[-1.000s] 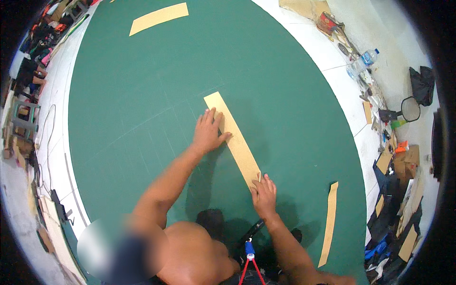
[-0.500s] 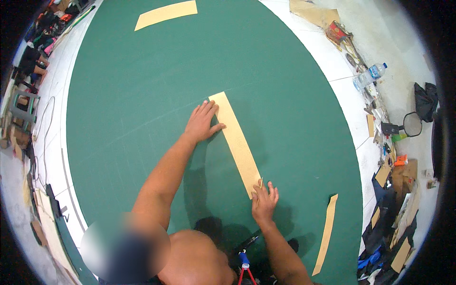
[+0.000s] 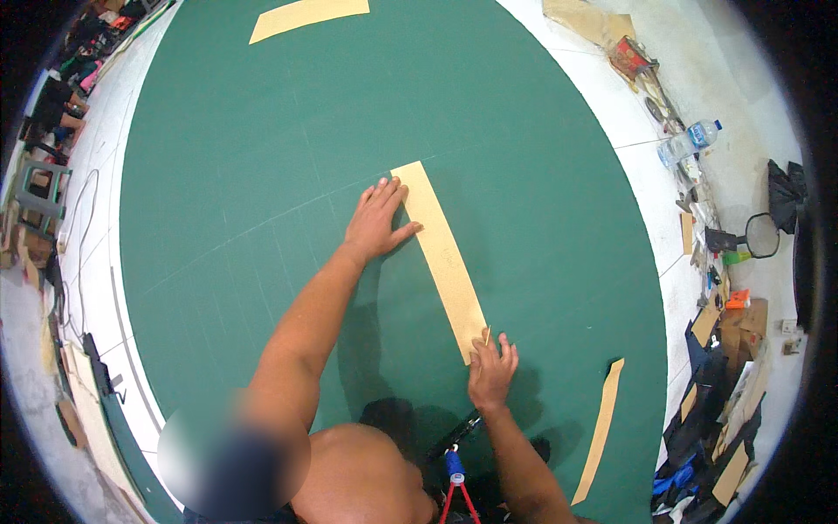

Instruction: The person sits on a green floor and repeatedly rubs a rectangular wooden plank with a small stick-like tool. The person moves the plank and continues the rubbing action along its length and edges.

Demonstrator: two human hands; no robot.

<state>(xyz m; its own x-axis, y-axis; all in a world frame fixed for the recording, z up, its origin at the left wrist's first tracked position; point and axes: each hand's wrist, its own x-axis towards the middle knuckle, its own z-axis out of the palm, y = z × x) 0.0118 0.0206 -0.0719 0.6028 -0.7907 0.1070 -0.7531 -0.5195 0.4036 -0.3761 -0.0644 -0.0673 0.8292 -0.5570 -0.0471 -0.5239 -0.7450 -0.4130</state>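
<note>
Green sheet (image 3: 559,236), hands (image 3: 375,220) (image 3: 492,374) on strip (image 3: 445,264): left spread, right perhaps around stick (image 3: 488,334)

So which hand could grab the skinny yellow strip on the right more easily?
Probably the right hand: it is nearer the skinny strip, though it seems to hold a thin pale stick. The left hand is farther away, touching the wide strip near its far end.

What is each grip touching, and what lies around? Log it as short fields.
Left grip: touching the long tan strip, toward its far end
Right grip: at that strip's near end, holding a thin pale stick
Surface: green sheet with faint pale lines
Other strips: far tan strip; narrow tan strip at right
Off sheet: blue-capped bottle, right
</note>
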